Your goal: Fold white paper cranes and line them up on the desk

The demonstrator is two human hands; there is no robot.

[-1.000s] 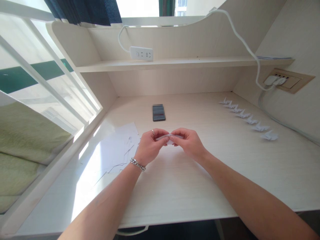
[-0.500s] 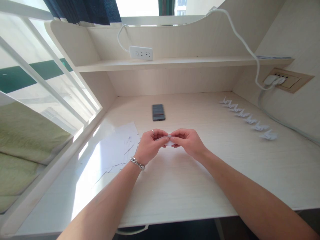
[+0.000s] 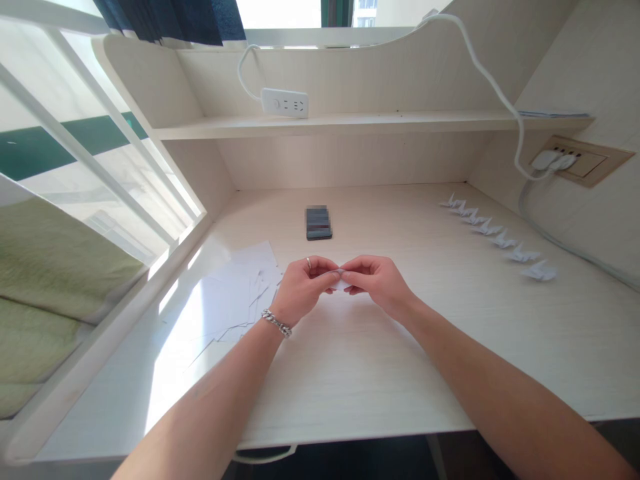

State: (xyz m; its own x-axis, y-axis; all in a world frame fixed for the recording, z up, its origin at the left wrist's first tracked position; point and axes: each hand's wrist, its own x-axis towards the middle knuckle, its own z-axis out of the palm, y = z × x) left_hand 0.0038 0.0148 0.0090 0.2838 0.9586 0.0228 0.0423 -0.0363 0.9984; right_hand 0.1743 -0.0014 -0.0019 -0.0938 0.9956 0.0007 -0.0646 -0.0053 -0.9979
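Between my two hands is a small folded piece of white paper (image 3: 341,285), mostly covered by the fingers. My left hand (image 3: 307,283), with a ring and a chain bracelet at the wrist, pinches its left side. From the other side my right hand (image 3: 375,279) grips it, the two thumbs nearly meeting on top. How the paper is folded I cannot make out. Loose white paper sheets (image 3: 235,293) lie on the desk to the left of my left hand. A row of several folded paper cranes (image 3: 520,254) runs along the right side.
A dark phone (image 3: 319,223) lies on the desk (image 3: 390,387) beyond my hands. A white power strip (image 3: 285,103) rests on the shelf (image 3: 360,125). Its cable (image 3: 493,80) hangs at the right by the wall socket (image 3: 585,160). White rails (image 3: 110,127) border the left side.
The view has shifted very slightly. Both hands keep their pinch on the folded paper, with hardly any visible movement.
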